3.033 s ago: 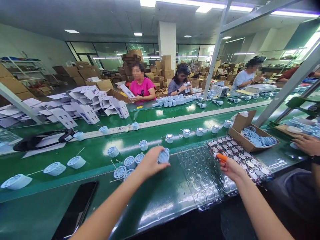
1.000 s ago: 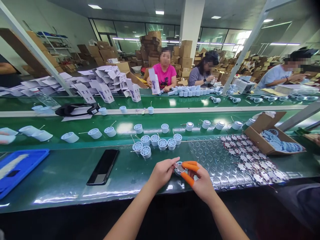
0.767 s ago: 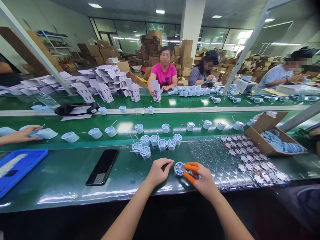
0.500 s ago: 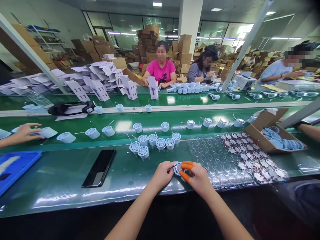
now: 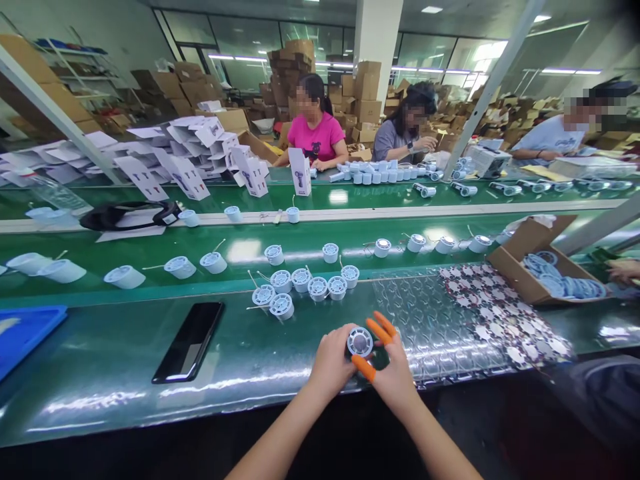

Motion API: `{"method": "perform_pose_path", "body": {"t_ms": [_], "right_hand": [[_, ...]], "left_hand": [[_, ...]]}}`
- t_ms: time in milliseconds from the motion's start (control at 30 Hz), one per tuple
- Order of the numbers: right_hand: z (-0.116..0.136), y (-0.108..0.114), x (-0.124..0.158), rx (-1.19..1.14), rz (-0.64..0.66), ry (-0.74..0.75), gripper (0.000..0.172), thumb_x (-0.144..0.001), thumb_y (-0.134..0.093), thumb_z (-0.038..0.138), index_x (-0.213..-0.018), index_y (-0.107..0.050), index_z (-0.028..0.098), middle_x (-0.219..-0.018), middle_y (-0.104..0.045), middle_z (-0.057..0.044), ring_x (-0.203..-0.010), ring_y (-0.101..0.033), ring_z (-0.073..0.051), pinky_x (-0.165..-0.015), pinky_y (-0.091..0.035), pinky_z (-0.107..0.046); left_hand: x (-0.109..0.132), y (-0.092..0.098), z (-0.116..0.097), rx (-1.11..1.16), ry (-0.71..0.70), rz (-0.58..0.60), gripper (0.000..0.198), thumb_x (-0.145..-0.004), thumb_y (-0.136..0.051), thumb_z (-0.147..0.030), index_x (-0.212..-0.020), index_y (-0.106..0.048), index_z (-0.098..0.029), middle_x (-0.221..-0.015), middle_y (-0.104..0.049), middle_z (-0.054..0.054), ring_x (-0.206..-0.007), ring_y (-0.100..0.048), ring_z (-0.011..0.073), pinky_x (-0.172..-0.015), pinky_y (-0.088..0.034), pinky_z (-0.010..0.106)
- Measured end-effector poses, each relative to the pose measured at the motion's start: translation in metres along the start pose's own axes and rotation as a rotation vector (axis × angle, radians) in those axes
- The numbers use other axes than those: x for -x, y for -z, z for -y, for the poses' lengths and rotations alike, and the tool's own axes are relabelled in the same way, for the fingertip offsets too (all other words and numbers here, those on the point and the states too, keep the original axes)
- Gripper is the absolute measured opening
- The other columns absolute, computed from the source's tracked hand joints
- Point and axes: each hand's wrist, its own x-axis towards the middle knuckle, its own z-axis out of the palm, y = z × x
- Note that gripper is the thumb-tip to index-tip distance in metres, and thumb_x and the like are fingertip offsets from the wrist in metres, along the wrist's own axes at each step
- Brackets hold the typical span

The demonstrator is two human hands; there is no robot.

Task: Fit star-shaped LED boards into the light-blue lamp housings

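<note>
One round cup [image 5: 360,341] sits between two hands; seven more cups [image 5: 301,280] stand near.
The left hand [image 5: 330,363] grips its edge; the right hand's [image 5: 395,363] three orange finger caps [image 5: 383,329] spread open beside it.

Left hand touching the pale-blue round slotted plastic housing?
Touching: the head view shows the left hand pressed against the edge of the pale-blue round slotted plastic housing, holding it.

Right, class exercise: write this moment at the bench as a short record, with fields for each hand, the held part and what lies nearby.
Left hand: holds a round vented housing
Right hand: beside the housing, fingers in orange finger cots
Nearby: cluster of matching housings, bubble wrap sheet, black phone
</note>
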Motion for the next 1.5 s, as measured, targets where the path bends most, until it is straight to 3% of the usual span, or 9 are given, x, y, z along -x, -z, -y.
{"method": "perform_pose_path", "body": {"t_ms": [167, 267, 367, 500, 700, 833, 1200, 1333, 1500], "right_hand": [[0.022, 0.003, 0.009, -0.463, -0.026, -0.183, 0.086, -0.081, -0.078, 0.033, -0.154, -0.032, 0.030, -0.147, -0.054, -0.015, -0.127, -0.061, -0.030, -0.101, -0.056, -0.050], [0.033, 0.005, 0.007, -0.496, -0.113, -0.179, 0.087, -0.080, -0.079, 0.032, -0.153, -0.032, 0.030, -0.147, -0.054, -0.016, -0.126, -0.061, -0.031, -0.099, -0.058, -0.049], [0.024, 0.008, -0.005, -0.491, -0.181, -0.155, 0.083, -0.080, -0.079, 0.035, -0.151, -0.036, 0.028, -0.150, -0.052, -0.016, -0.125, -0.062, -0.030, -0.098, -0.059, -0.046], [-0.021, 0.042, -0.034, -0.340, -0.243, -0.152, 0.064, -0.084, -0.074, 0.041, -0.141, -0.051, 0.022, -0.140, -0.061, -0.016, -0.119, -0.066, -0.029, -0.097, -0.058, -0.045], [-0.088, 0.160, -0.084, 0.544, -0.381, -0.243, 0.038, -0.092, -0.053, 0.032, -0.119, -0.068, 0.011, -0.107, -0.074, -0.015, -0.089, -0.071, -0.025, -0.087, -0.057, -0.042], [-0.098, 0.208, -0.126, 0.753, -0.340, -0.265, 0.034, -0.092, -0.051, 0.022, -0.115, -0.072, 0.009, -0.110, -0.071, -0.019, -0.105, -0.065, -0.029, -0.100, -0.047, -0.043], [-0.098, 0.190, -0.208, 0.976, -0.046, -0.401, 0.035, -0.096, -0.063, 0.037, -0.126, -0.060, 0.018, -0.128, -0.062, -0.009, -0.110, -0.063, -0.024, -0.093, -0.055, -0.047], [-0.100, 0.189, -0.212, 0.937, -0.097, -0.456, 0.037, -0.091, -0.068, 0.033, -0.121, -0.062, 0.013, -0.117, -0.067, -0.014, -0.108, -0.065, -0.028, -0.094, -0.051, -0.049], [-0.090, 0.197, -0.203, 0.792, -0.280, -0.465, 0.038, -0.085, -0.062, 0.024, -0.120, -0.060, 0.011, -0.099, -0.072, -0.017, -0.097, -0.069, -0.031, -0.086, -0.048, -0.041]], "left_hand": [[-0.002, -0.003, -0.017, 0.306, -0.178, 0.014, 0.054, -0.085, -0.068, -0.018, -0.135, -0.053, -0.030, -0.130, -0.054, 0.010, -0.113, -0.059, 0.0229, -0.089, -0.055, 0.034], [-0.002, -0.002, -0.024, 0.201, -0.189, -0.140, 0.066, -0.081, -0.070, -0.016, -0.140, -0.045, -0.031, -0.146, -0.041, 0.014, -0.099, -0.062, 0.0206, -0.068, -0.058, 0.028], [-0.019, 0.001, -0.032, -0.038, -0.361, -0.149, 0.064, -0.083, -0.063, -0.014, -0.142, -0.043, -0.031, -0.145, -0.047, 0.013, -0.100, -0.064, 0.0225, -0.079, -0.058, 0.035], [-0.096, 0.013, -0.043, -0.203, -0.503, 0.048, 0.059, -0.080, -0.062, -0.011, -0.136, -0.049, -0.025, -0.133, -0.060, 0.009, -0.123, -0.056, 0.0273, -0.104, -0.048, 0.041], [-0.263, 0.032, -0.038, -0.619, -0.168, 0.073, 0.046, -0.079, -0.074, -0.035, -0.122, -0.064, -0.022, -0.136, -0.053, 0.013, -0.122, -0.048, 0.0350, -0.102, -0.041, 0.047], [-0.308, 0.035, -0.020, -0.696, -0.056, 0.158, 0.048, -0.068, -0.081, -0.042, -0.111, -0.069, -0.025, -0.128, -0.057, 0.012, -0.121, -0.048, 0.0361, -0.100, -0.039, 0.045], [-0.264, 0.085, -0.025, -0.734, 0.078, 0.089, 0.057, -0.079, -0.072, -0.045, -0.121, -0.053, -0.011, -0.113, -0.066, 0.023, -0.104, -0.066, 0.0374, -0.084, -0.051, 0.042], [-0.197, 0.086, -0.042, -0.667, -0.155, 0.039, 0.054, -0.086, -0.068, -0.041, -0.130, -0.047, -0.018, -0.128, -0.060, 0.015, -0.120, -0.058, 0.0297, -0.103, -0.046, 0.040], [-0.095, 0.047, -0.011, -0.453, -0.494, 0.155, 0.059, -0.082, -0.076, -0.028, -0.135, -0.051, -0.022, -0.126, -0.059, 0.012, -0.116, -0.060, 0.0291, -0.102, -0.050, 0.044]]}}
